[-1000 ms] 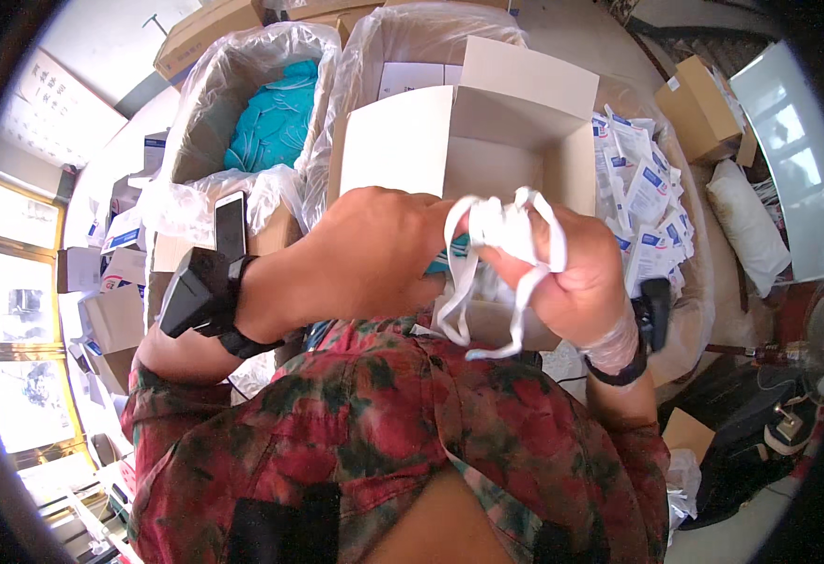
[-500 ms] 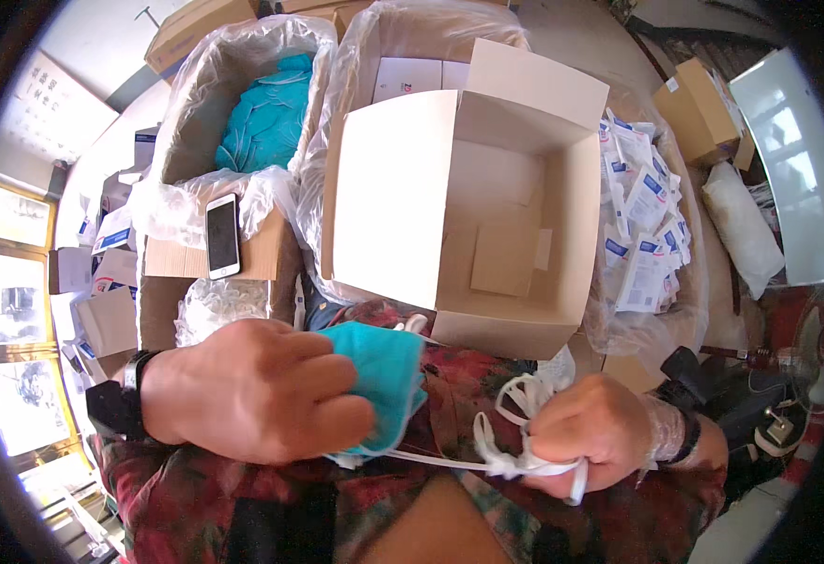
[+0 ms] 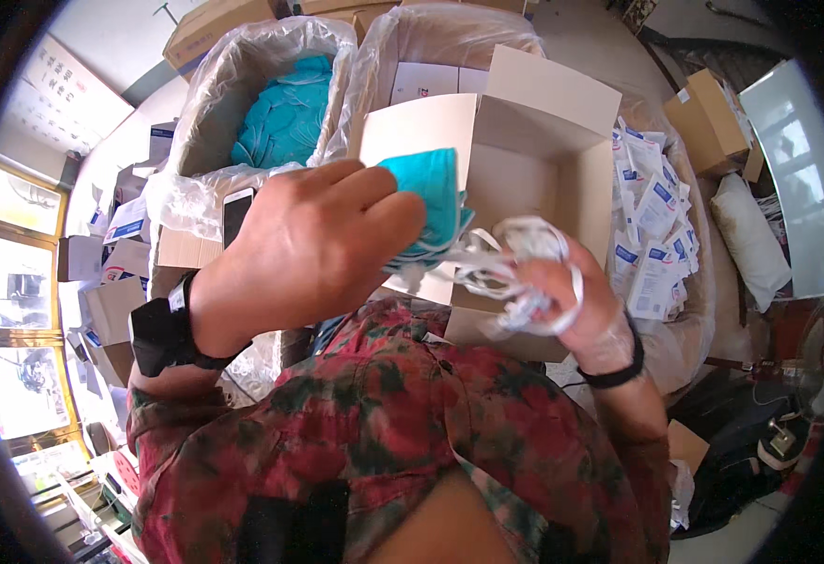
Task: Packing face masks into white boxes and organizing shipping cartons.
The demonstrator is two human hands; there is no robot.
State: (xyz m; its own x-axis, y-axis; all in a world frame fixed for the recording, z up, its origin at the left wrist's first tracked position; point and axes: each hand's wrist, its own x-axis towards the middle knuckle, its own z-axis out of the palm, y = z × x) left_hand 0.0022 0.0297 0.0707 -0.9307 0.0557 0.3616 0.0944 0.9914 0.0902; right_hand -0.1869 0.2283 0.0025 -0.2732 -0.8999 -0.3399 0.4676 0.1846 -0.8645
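Observation:
My left hand (image 3: 313,240) is closed round a small stack of teal face masks (image 3: 438,188), raised in front of the open cardboard carton (image 3: 515,174). White elastic ear loops (image 3: 501,277) trail from the masks' right side. My right hand (image 3: 576,296), somewhat blurred, grips a bundle of these loops just right of the stack, over the carton's near edge. A loop hangs round its fingers. Behind my left wrist, a phone (image 3: 235,211) lies partly covered on a box. More teal masks (image 3: 285,117) fill part of a plastic-lined box at the far left.
To the right of the carton, a plastic-lined box holds many white printed packets (image 3: 654,207). Further right lie a white sack (image 3: 750,240) and a brown carton (image 3: 708,122). Small white boxes (image 3: 116,296) are heaped at the left, near the windows (image 3: 17,310).
Both hands have risen from my lap to the carton's front, carrying the masks and loops forward. The hands are closer together. The left hand now partly covers the phone.

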